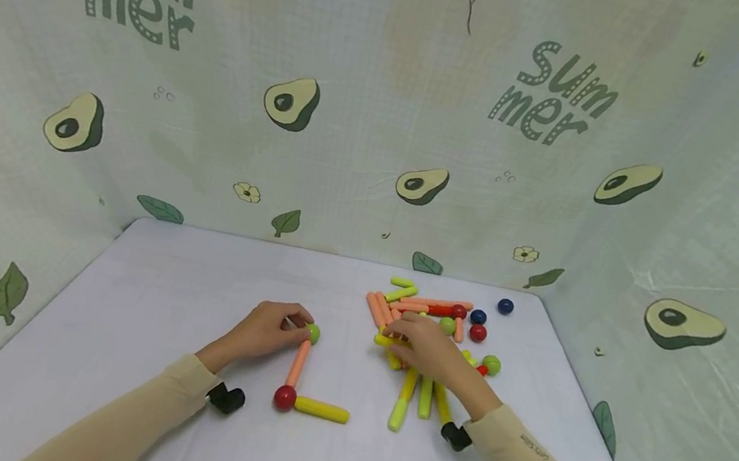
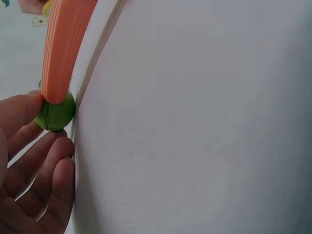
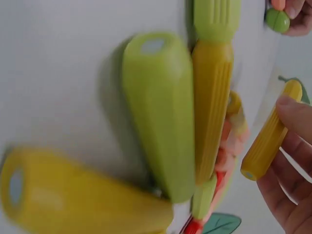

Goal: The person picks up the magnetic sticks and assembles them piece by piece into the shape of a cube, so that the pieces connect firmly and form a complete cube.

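My left hand (image 1: 270, 328) pinches a green ball (image 2: 57, 114) between thumb and fingers. An orange stick (image 1: 297, 364) meets this ball and runs down to a red ball (image 1: 285, 398). From the red ball a yellow stick (image 1: 322, 410) extends to the right, making an L shape on the table. Over the pile of toy building pieces, my right hand (image 1: 427, 347) holds another yellow stick (image 3: 269, 139), ribbed and with a grey disc at its end, between thumb and fingers. In the right wrist view this stick is raised off the table.
The pile includes a lime stick (image 1: 426, 397), a yellow-and-lime stick pair (image 1: 404, 399) and orange sticks (image 1: 375, 309). Dark blue balls (image 1: 506, 307), a red ball (image 1: 478, 333) and a green ball (image 1: 492, 364) lie on its right. A printed cloth (image 1: 370, 45) hangs behind the white table (image 1: 188, 274).
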A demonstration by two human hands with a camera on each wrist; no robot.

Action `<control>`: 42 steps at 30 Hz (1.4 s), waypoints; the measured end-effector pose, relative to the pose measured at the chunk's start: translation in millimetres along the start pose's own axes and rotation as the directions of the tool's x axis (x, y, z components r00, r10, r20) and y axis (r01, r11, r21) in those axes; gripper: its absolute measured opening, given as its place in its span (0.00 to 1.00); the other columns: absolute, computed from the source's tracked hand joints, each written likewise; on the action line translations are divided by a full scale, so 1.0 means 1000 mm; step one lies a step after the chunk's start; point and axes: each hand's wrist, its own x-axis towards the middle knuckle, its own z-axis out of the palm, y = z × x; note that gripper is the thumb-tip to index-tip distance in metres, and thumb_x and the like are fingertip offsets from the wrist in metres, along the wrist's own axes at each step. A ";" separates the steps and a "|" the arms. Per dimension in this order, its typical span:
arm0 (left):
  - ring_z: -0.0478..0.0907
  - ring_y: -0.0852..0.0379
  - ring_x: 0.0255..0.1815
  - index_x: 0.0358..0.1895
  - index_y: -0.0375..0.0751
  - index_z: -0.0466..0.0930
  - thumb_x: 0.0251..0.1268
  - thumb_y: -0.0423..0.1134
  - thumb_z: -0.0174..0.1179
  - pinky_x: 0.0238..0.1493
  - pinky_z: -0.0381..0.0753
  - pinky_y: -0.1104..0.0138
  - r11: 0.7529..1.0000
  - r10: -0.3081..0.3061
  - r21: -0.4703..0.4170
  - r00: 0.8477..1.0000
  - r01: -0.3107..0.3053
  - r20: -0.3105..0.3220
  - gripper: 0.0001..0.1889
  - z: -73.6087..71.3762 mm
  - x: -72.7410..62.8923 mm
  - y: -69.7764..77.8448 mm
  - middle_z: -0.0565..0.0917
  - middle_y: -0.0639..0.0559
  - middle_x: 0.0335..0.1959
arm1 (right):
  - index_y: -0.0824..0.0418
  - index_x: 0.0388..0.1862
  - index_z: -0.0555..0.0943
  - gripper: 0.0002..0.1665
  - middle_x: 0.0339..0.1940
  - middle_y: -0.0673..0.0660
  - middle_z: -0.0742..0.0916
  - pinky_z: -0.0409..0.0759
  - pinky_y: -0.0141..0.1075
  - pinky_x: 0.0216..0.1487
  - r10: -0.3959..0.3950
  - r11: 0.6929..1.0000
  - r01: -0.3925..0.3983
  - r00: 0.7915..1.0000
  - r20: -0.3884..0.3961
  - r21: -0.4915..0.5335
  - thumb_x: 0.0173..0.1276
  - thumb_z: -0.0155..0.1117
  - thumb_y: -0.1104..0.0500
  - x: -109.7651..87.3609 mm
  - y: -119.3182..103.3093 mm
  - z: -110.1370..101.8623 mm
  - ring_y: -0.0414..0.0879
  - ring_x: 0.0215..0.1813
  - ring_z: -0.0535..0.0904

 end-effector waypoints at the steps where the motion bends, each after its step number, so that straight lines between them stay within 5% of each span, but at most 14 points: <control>1: 0.80 0.62 0.39 0.53 0.54 0.88 0.72 0.46 0.72 0.45 0.81 0.64 1.000 -0.002 0.002 1.000 0.002 -0.004 0.11 0.000 0.000 0.000 0.89 0.61 0.44 | 0.53 0.54 0.89 0.13 0.46 0.47 0.86 0.85 0.37 0.50 -0.006 1.000 0.006 1.000 -0.004 0.006 0.72 0.76 0.59 0.003 -0.005 0.004 0.42 0.44 0.79; 10: 0.80 0.62 0.36 0.51 0.52 0.89 0.70 0.45 0.73 0.43 0.82 0.63 0.999 -0.045 0.000 0.996 0.046 -0.074 0.10 0.000 0.001 0.001 0.90 0.58 0.41 | 0.57 0.52 0.90 0.13 0.46 0.51 0.91 0.85 0.40 0.54 -0.032 0.999 0.032 0.999 0.004 0.026 0.70 0.76 0.63 0.040 -0.039 0.029 0.45 0.46 0.85; 17: 0.80 0.63 0.35 0.50 0.51 0.89 0.70 0.46 0.73 0.42 0.81 0.63 0.999 -0.034 -0.002 0.998 0.034 -0.061 0.10 0.000 -0.001 0.003 0.90 0.59 0.41 | 0.59 0.53 0.90 0.13 0.46 0.53 0.92 0.85 0.40 0.55 -0.044 0.999 0.044 0.999 -0.002 0.020 0.70 0.75 0.64 0.058 -0.045 0.044 0.47 0.49 0.86; 34: 0.79 0.62 0.37 0.50 0.50 0.89 0.71 0.46 0.72 0.42 0.81 0.63 1.000 -0.020 0.019 0.999 0.021 -0.037 0.10 0.000 -0.001 0.007 0.90 0.58 0.43 | 0.58 0.51 0.91 0.11 0.44 0.52 0.92 0.85 0.36 0.53 -0.058 0.998 0.058 0.998 0.007 0.020 0.72 0.75 0.61 0.071 -0.054 0.056 0.45 0.46 0.85; 42: 0.84 0.56 0.50 0.51 0.50 0.89 0.67 0.46 0.75 0.55 0.83 0.55 0.995 0.052 0.086 0.998 -0.049 -0.038 0.12 0.003 0.005 0.013 0.89 0.59 0.47 | 0.60 0.50 0.92 0.10 0.43 0.53 0.92 0.85 0.35 0.52 -0.097 0.995 0.098 0.995 -0.023 0.014 0.71 0.75 0.63 0.071 -0.055 0.057 0.45 0.45 0.86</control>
